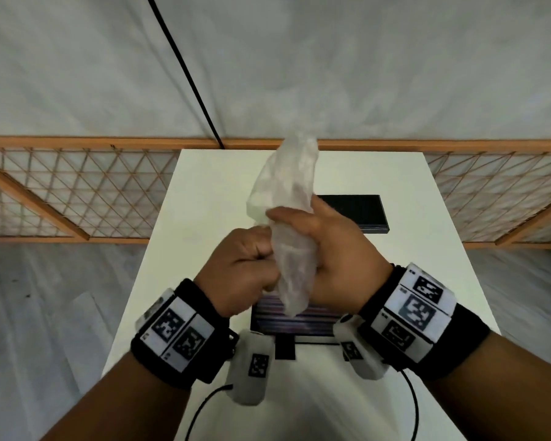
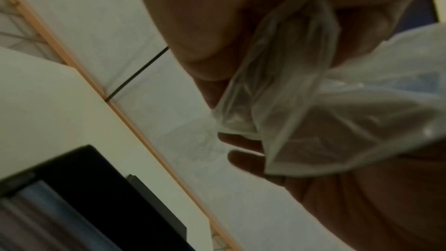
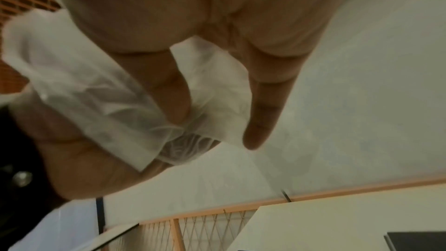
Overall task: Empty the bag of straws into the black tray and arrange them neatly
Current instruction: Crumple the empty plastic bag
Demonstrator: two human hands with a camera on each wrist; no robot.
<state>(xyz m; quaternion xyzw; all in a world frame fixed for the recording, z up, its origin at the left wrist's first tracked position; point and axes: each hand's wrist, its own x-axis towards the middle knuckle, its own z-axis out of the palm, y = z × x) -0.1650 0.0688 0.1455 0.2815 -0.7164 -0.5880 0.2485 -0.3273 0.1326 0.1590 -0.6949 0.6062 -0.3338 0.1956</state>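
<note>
A crumpled translucent plastic bag (image 1: 287, 192) stands upright above the white table (image 1: 204, 202), held by both hands. My left hand (image 1: 264, 259) is a fist gripping its lower part. My right hand (image 1: 299, 218) wraps round its middle, with the thumb behind. The bag (image 2: 313, 102) looks limp, and no straws show through it (image 3: 84, 83). Directly beneath my hands lies the black tray (image 1: 283, 348), with several pale and purple straws (image 1: 318, 316) lying side by side across it. My hands hide most of the tray.
A second flat black rectangle (image 1: 366, 214) lies further back on the table, right of centre. A wooden lattice fence (image 1: 77, 192) runs behind the table, and a black cable (image 1: 185, 68) crosses the white sheet beyond. Wrist-camera cables trail over the near table edge.
</note>
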